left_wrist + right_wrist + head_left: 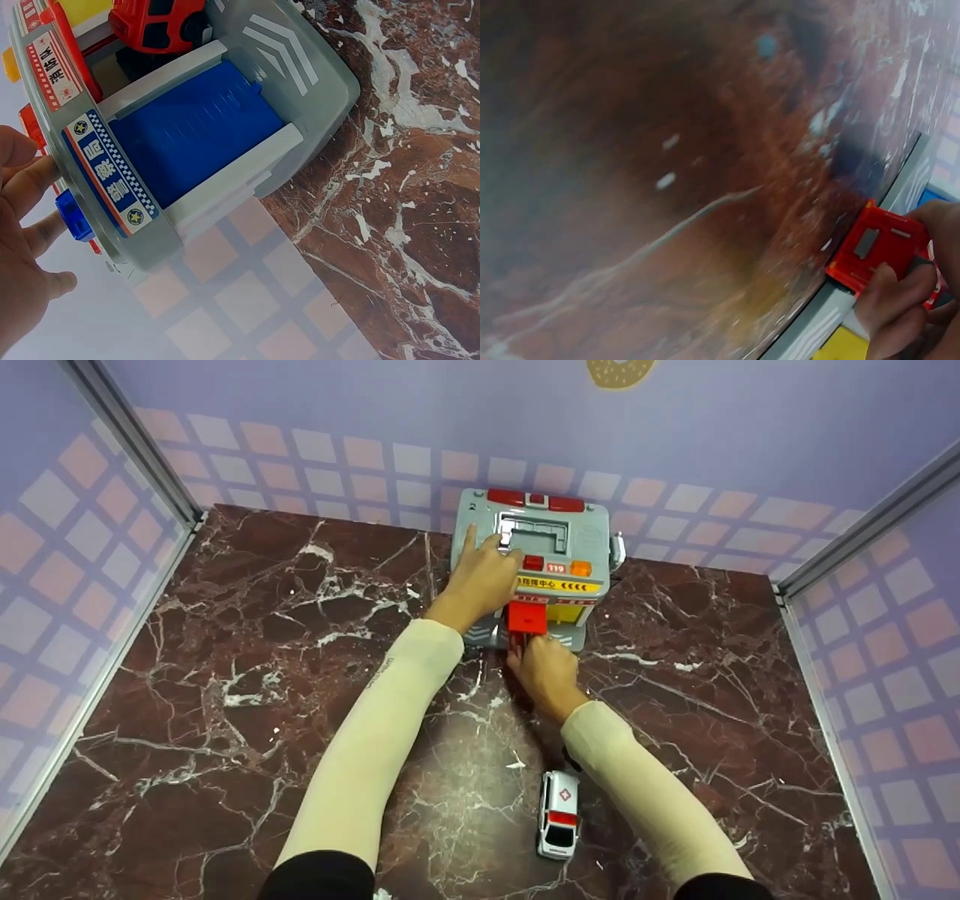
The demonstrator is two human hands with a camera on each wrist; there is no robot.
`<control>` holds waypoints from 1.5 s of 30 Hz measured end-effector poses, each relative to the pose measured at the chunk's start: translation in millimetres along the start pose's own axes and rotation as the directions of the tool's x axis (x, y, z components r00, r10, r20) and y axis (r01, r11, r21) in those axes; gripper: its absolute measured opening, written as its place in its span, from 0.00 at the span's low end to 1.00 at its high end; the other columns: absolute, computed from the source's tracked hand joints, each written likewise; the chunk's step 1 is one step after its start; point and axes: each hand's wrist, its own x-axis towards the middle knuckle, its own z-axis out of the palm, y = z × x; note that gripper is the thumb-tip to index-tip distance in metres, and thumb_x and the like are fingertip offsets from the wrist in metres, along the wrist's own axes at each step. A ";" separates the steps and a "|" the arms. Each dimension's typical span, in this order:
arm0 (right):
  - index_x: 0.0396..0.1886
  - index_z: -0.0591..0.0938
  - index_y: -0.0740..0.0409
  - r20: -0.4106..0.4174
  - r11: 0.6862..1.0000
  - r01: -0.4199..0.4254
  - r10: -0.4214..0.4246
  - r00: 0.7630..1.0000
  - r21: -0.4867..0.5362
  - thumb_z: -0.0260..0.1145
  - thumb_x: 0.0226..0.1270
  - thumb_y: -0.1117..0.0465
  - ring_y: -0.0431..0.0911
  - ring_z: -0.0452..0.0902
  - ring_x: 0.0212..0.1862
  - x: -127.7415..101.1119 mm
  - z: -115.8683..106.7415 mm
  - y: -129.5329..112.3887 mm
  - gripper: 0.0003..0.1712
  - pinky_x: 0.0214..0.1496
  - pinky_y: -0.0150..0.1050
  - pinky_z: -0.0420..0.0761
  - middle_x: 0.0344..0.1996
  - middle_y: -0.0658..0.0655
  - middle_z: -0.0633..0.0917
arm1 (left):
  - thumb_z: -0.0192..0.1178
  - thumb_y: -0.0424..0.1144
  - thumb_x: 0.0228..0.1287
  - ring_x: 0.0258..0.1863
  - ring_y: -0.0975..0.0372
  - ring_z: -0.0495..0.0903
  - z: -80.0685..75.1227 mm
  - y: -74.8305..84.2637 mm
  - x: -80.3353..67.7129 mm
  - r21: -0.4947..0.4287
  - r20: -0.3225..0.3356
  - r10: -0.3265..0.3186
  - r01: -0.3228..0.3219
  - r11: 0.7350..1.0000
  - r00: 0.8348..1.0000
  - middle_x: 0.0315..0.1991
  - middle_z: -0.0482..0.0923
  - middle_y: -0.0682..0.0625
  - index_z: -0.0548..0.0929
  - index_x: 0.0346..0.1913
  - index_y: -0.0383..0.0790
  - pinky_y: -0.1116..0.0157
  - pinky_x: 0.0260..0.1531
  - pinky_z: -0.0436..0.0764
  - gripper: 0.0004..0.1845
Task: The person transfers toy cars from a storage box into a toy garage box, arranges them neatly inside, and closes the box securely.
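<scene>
A grey toy rescue station (592,529) stands by the back wall, its bays facing front. My left hand (482,577) rests on the left of its roof, fingers spread; in the left wrist view the fingers are near a blue button (73,214). At the middle bay, my right hand (547,664) pinches a red toy vehicle (169,24) with dark windows, also seen between the fingers in the right wrist view. A red panel (527,619) sticks out above that hand. The blue door (195,127) and the yellow door (562,615) are down.
A white toy ambulance (559,817) stands on the dark red marbled surface (225,780) near the right forearm. Purple walls with a checkered pattern (360,454) enclose the back and both sides.
</scene>
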 end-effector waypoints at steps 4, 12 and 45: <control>0.23 0.80 0.64 0.009 0.999 -0.025 0.025 1.000 0.019 0.63 0.53 0.42 0.62 0.80 0.27 4.7 -0.5 -6.2 0.26 0.26 0.55 0.80 0.25 0.66 0.83 | 0.53 0.45 0.63 0.65 0.50 0.63 -1.4 1.6 1.0 0.006 0.002 0.000 0.000 1.000 1.000 0.48 0.81 0.45 0.76 0.54 0.40 0.41 0.67 0.44 0.19; 0.23 0.81 0.64 0.019 0.999 -0.051 0.050 0.999 0.016 0.63 0.56 0.40 0.63 0.80 0.27 9.2 3.6 -13.0 0.29 0.25 0.57 0.80 0.25 0.68 0.83 | 0.52 0.44 0.64 0.65 0.51 0.63 0.6 0.5 0.8 0.002 -0.005 -0.012 0.012 1.000 1.000 0.50 0.80 0.44 0.77 0.54 0.39 0.41 0.67 0.44 0.19; 0.32 0.81 0.61 -0.013 0.944 0.065 -0.065 0.998 0.325 0.72 0.53 0.52 0.58 0.82 0.35 1.2 11.6 10.0 0.16 0.37 0.53 0.79 0.30 0.64 0.85 | 0.51 0.44 0.64 0.64 0.51 0.64 0.3 3.5 2.0 0.035 0.019 -0.006 0.006 0.999 1.000 0.51 0.80 0.45 0.76 0.54 0.37 0.40 0.67 0.43 0.20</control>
